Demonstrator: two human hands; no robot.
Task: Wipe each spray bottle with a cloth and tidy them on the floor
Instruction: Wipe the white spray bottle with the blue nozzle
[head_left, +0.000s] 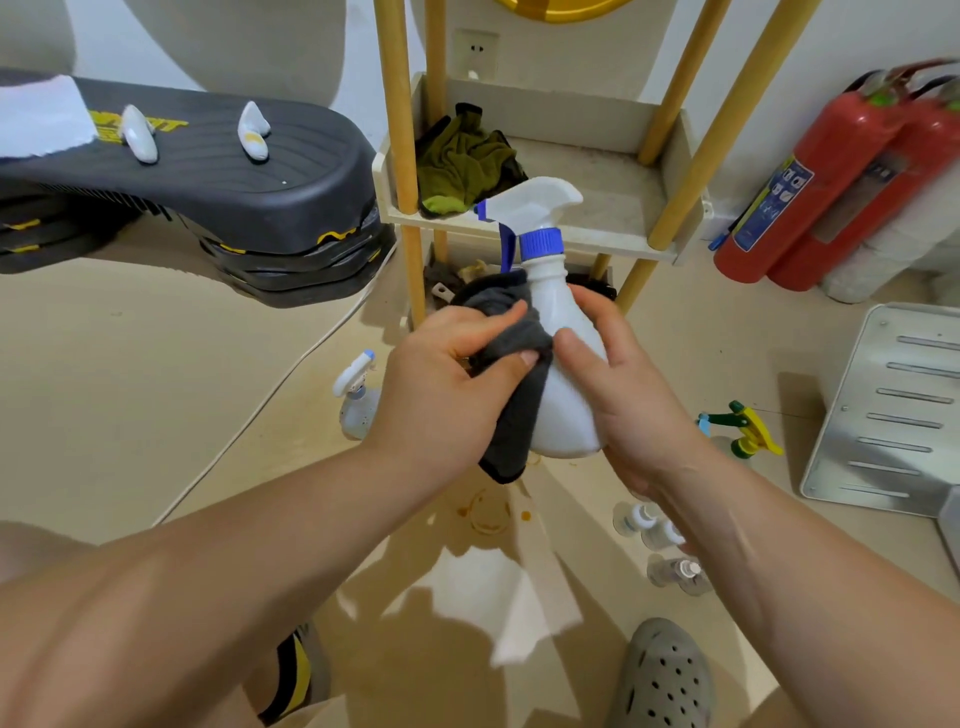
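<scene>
The right hand (618, 384) gripped the white bottle (566, 364); the left hand (457, 374) pinched the grey cloth (519, 343) against it. Hard rubbing risked twisting the bottle loose.

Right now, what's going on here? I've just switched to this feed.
A person is wiping a white spray bottle in mid-air. The right hand grips the bottle while the left hand rubs a grey cloth against its side. On the floor stand a clear spray bottle to the left, a green and yellow sprayer to the right, and some small bottles by the right forearm.
</scene>
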